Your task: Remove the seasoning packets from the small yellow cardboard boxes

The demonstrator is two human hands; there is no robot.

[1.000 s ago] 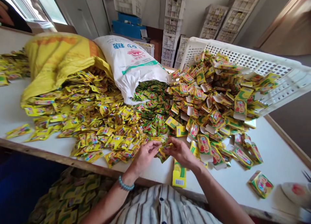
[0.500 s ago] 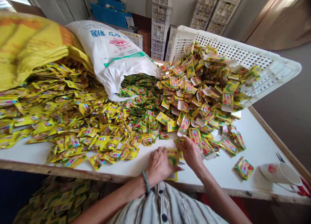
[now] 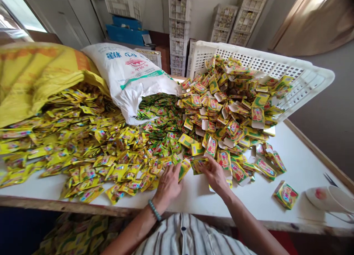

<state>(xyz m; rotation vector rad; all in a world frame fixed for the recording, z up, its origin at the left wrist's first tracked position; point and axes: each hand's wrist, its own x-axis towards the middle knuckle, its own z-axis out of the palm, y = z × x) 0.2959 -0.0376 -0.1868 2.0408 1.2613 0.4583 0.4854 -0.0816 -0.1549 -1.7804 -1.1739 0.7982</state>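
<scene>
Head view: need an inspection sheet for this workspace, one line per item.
Surface: white tabletop, worn front edge.
Job's things: yellow sachets spilling from yellow sack; green sachets from white sack; small cartons heaped at tilted white crate.
Clutter: cup and pointed tool, partly seen, at right.
Grippers: bare hands; left hand on a yellow-green carton, right hand pinching a sachet.
Cables: nothing seen.
Surroundings: stacked crates, blue boxes behind.
</scene>
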